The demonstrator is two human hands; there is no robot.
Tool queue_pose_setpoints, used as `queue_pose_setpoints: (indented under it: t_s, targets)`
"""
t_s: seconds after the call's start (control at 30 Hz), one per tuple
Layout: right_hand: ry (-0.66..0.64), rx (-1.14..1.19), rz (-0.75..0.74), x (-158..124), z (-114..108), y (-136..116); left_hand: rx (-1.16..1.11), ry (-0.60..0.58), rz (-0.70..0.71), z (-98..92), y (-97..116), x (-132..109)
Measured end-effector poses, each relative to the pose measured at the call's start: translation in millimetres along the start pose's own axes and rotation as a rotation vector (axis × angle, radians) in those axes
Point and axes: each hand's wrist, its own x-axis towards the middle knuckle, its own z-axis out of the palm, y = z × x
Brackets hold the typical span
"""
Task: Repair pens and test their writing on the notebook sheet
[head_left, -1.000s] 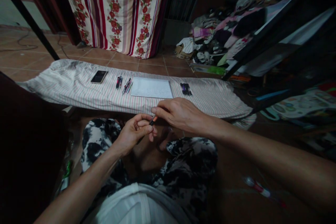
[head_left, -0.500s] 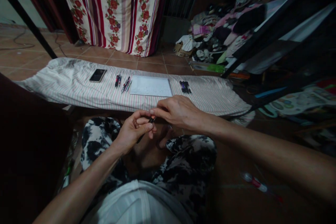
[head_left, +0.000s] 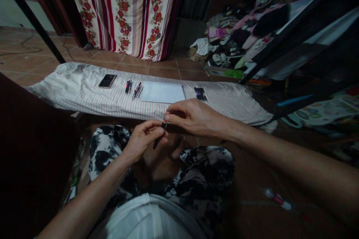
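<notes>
A slim black pen (head_left: 156,142) slants between my two hands, over the gap between my knees. My left hand (head_left: 145,136) is closed around its middle with thumb and fingers, and its lower end sticks out below. With thumb and index finger, my right hand (head_left: 193,118) pinches the upper end, where a small orange bit shows; the fingers partly hide the tip. Beyond the hands, a spiral notebook (head_left: 163,92) lies open on a striped cloth (head_left: 232,102). Several dark pens (head_left: 201,94) lie right of it, and more pens (head_left: 137,91) lie on its left.
A phone (head_left: 107,81) rests on the cloth's left part. Behind stand a floral curtain (head_left: 134,15) and a heap of clothes (head_left: 238,33). Dark metal bars (head_left: 33,15) rise at both sides. A plastic bottle (head_left: 277,198) lies on the floor at right.
My right hand has shifted slightly up at the pen's upper end. The pen stands steeper, and more of its lower part shows below my left hand. The view has shifted slightly.
</notes>
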Motion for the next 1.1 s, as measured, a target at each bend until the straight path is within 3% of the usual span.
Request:
queue_pose_setpoints:
  t_s: [0.2, 0.4, 0.6, 0.73, 1.1]
  targets:
    - [0.106, -0.142, 0.066, -2.4, 5.4, -2.1, 0.035, -0.011, -0.073, -0.5, 2.2, -6.4]
    - [0.110, -0.151, 0.089, -2.9, 8.8, 0.0, -0.012, -0.032, -0.132, -2.9, -1.2, -14.1]
    - [0.020, 0.067, -0.094, -0.6, 3.6, 9.5, -0.118, -0.096, -0.141, -3.1, 1.9, -15.0]
    - [-0.013, 0.108, -0.108, 0.2, 2.2, 12.8, -0.132, -0.153, -0.160, -3.3, 0.9, -15.8]
    - [0.039, -0.117, 0.050, 1.2, -1.6, -2.6, 0.038, -0.015, -0.082, 5.3, 3.1, -15.5]
